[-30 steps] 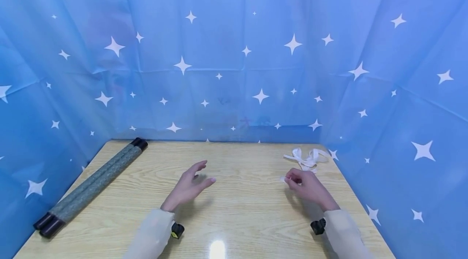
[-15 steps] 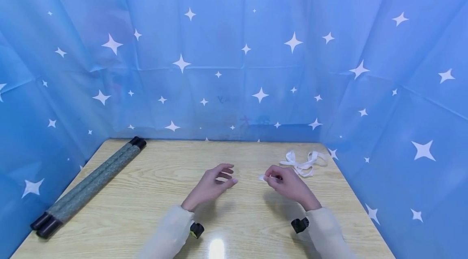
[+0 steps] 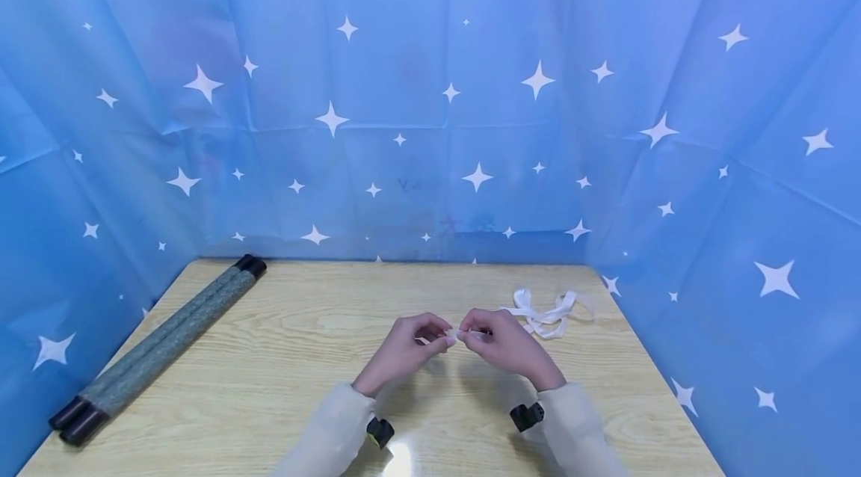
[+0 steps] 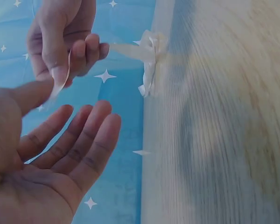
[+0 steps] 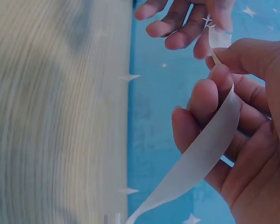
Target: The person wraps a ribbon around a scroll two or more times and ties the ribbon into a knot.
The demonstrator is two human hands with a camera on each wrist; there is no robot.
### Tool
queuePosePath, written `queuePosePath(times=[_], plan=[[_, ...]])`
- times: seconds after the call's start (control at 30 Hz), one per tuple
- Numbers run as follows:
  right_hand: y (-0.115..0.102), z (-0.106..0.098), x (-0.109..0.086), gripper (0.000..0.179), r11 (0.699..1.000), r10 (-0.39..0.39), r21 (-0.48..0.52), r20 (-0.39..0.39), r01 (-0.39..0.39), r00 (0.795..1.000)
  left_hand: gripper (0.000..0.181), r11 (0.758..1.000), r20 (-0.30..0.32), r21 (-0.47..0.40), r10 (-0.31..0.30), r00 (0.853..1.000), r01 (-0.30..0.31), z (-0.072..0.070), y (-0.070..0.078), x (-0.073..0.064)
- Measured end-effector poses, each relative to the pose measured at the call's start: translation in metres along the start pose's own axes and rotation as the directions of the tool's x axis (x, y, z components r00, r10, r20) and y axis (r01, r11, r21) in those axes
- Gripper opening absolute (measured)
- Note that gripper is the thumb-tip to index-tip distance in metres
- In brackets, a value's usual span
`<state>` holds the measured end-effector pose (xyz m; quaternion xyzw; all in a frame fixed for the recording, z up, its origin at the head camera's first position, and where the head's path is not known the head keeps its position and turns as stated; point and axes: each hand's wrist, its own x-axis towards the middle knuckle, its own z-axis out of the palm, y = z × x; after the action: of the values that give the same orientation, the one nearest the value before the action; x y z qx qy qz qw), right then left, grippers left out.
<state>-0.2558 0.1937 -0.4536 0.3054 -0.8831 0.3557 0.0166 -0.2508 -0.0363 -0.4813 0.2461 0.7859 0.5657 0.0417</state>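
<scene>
A white ribbon [image 5: 200, 156] is pinched near its end between the thumb and forefinger of my right hand [image 3: 507, 346]. From there it runs across the right fingers and down to a loose, looped heap on the table, seen in the left wrist view as a white bundle [image 4: 150, 65]. My left hand [image 3: 402, 351] has come up facing the right one, over the middle of the table. Its thumb lies at the free ribbon end, while the other fingers are spread and stand apart from the thumb in the left wrist view.
Two grey-green rolls with dark end caps [image 3: 168, 342] lie side by side along the left edge of the wooden table [image 3: 303, 297]. A blue curtain [image 3: 403, 88] with white stars encloses the back and both sides.
Both hands have moved inward until their fingertips nearly meet. The right hand has carried the ribbon end leftward, and the loose heap has been dragged a little left and forward with it.
</scene>
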Motion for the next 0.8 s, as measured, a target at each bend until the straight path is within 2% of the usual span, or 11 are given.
queuePosePath(times=[0.17,0.4,0.57,0.7,0.8], plan=[[-0.003,0.005,0.001,0.008,1.000,-0.012,0.027,0.009,0.012,1.000,0.014,0.997,-0.012,-0.078,0.025,1.000,-0.026,0.003,-0.001,-0.001],[-0.004,0.006,0.001,0.009,0.999,-0.010,0.032,0.033,0.009,0.999,0.015,0.998,-0.043,-0.053,0.016,0.999,-0.019,-0.001,0.002,-0.003],[0.002,0.003,0.000,0.017,0.999,0.040,0.016,0.075,-0.041,0.996,0.017,0.997,-0.067,-0.078,-0.017,0.998,0.012,-0.012,0.002,-0.002],[0.006,-0.001,0.002,0.027,0.993,0.098,0.047,0.101,-0.104,0.990,0.014,0.996,-0.093,-0.091,-0.036,0.995,0.028,-0.022,0.001,-0.003],[0.010,-0.005,0.003,0.027,0.988,0.121,0.079,0.103,-0.129,0.987,0.012,0.994,-0.114,-0.098,-0.051,0.992,0.040,-0.028,0.001,-0.005]])
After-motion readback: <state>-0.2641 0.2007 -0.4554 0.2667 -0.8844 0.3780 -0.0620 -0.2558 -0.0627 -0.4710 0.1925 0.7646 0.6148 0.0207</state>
